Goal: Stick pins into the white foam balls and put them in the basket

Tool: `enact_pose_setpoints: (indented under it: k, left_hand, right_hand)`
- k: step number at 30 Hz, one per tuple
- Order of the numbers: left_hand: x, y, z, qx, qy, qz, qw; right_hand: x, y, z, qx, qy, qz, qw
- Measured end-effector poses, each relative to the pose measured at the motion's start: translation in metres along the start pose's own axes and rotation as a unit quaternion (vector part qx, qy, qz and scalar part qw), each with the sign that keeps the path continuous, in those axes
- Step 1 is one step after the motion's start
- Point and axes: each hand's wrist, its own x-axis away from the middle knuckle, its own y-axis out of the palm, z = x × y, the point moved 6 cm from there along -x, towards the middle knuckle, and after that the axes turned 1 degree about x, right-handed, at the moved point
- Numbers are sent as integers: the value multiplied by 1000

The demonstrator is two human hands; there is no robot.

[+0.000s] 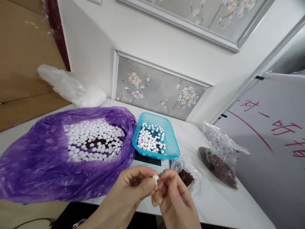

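Note:
A small white ball (155, 179) is pinched between the thumb and forefinger of my left hand (135, 187). Close against it, my right hand (175, 194) has its fingertips pressed together beside the ball; whatever they hold is too small and hidden to make out. Just beyond both hands stands a turquoise plastic basket (175, 144) with many white balls (147, 141) inside. To the right of my right hand, an open clear bag (196, 178) holds small dark reddish-brown pieces (186, 177).
On the left, a large purple plastic bag (35, 152) lies open, full of white balls with some dark brown bits. A tied clear bag of brown material (218, 167) sits at the right, near a whiteboard (269, 159). A white plastic bag (71, 87) rests against the wall.

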Motion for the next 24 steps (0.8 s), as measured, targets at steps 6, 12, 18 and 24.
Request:
enact_pose_setpoints:
  k: [6, 12, 18, 24]
  left_hand:
    - [-4, -2, -9, 124, -101, 39, 986]
    - [-18, -6, 1, -48, -43, 63, 996]
    - [-64, 4, 45, -441, 203, 99, 868]
    - [-57, -22, 84, -633, 215, 116, 735]
  right_hand:
    - [2, -20, -21, 105, -40, 31, 993]
    - [-2, -86, -70, 774, -162, 175, 587]
    - [-25, -101, -49, 865, -114, 30, 488]
    - [-23, -112, -29, 861, -107, 64, 493]
